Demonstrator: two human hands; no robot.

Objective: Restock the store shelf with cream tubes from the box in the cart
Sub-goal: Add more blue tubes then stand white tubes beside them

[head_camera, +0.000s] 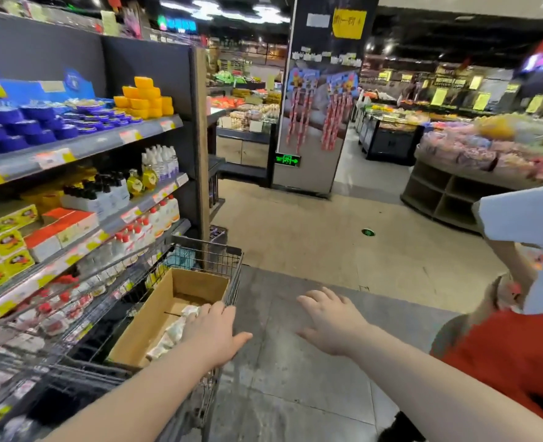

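The cream tubes (173,334) lie in a loose pale heap at the near end of the cardboard box (150,314), which sits in the wire cart (232,275) drawn up just beside the shelf (104,141). I judge them light and soft-walled, a bit slick in their printed skins, so I would take one or two across the middle of the body rather than by a crimped end, and not squeeze hard. My left hand (213,333) reaches in over the box's near rim with its fingers laid down onto the heap and the thumb splayed wide; it clasps nothing that I can see. My right hand (330,323) hovers spread and empty above the grey floor, well apart from the cart. The print on the tubes is too blurred to read, as are the price tags (130,135) along the shelf edges. Further out, a green exit sign (287,160) shows an arrow, and a yellow notice (349,23) on the pillar (308,173) carries handwriting I cannot make out.
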